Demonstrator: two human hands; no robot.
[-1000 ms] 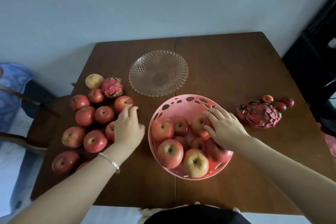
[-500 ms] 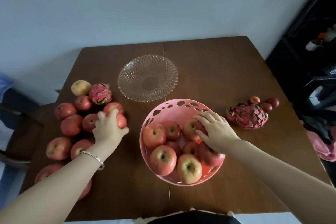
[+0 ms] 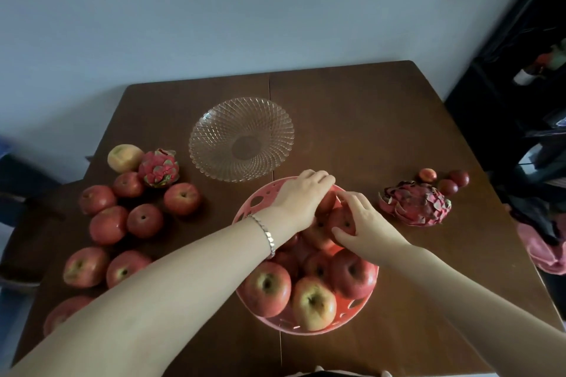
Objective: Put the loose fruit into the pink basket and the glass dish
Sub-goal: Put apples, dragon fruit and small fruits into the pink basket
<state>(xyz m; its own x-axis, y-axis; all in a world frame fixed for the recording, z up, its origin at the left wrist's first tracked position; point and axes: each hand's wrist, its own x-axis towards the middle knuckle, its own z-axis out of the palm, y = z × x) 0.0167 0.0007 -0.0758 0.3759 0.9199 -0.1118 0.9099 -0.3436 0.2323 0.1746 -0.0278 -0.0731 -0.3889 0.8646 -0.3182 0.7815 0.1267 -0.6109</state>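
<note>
Apples fill most of the pink basket (image 3: 256,201), which stands close to the near edge of the bench (image 3: 382,119), a little right of the middle. Over its far side both hands meet: the left hand (image 3: 301,197) is curled over a red apple (image 3: 325,202) with the fingers bent around it, and the right hand (image 3: 364,220) holds another apple (image 3: 341,220) between thumb and spread fingers, it seems to press it into the pile. I judge the basket nearly full, so this part is well advanced. Much is left: along the left edge lie the loose apples (image 3: 145,220), about ten of them, with a yellow fruit (image 3: 124,157) and a small dragon fruit (image 3: 158,168) behind them. Near the right edge lies a bigger dragon fruit (image 3: 416,203) and just beyond it three small red fruits (image 3: 447,180). Farther, toward the middle of the bench, the glass dish (image 3: 242,138) holds nothing yet. No brand, label or writing can be read anywhere.
</note>
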